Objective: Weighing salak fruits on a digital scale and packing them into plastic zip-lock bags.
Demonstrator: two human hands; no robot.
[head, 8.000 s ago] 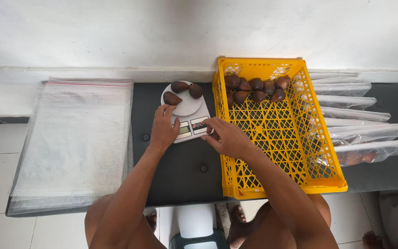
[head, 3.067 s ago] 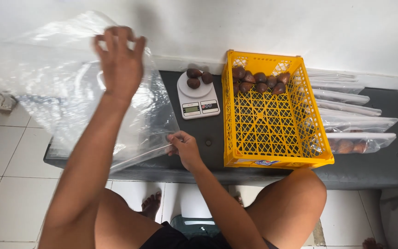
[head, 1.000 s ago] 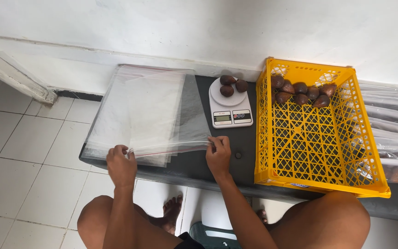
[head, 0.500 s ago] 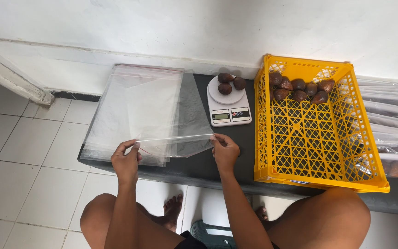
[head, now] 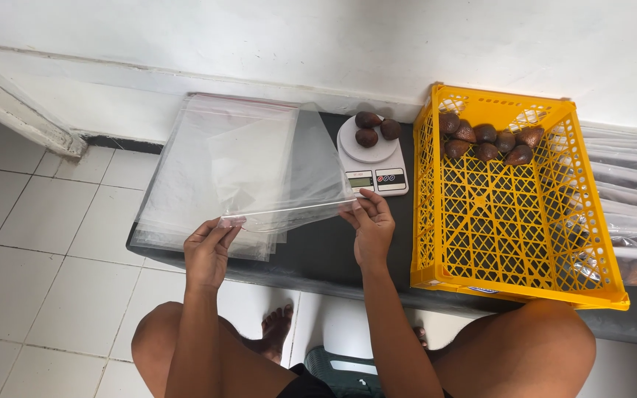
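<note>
Both hands hold a clear plastic bag (head: 274,166) by its near edge.
Left hand (head: 211,247) pinches one corner, right hand (head: 370,221) the other; scale (head: 374,151) at one o'clock.

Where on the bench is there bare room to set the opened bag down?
Bare dark bench lies between the bag stack and yellow crate, in front of the scale. The crate's near half is free. Right of it, filled bags crowd the bench.
</note>
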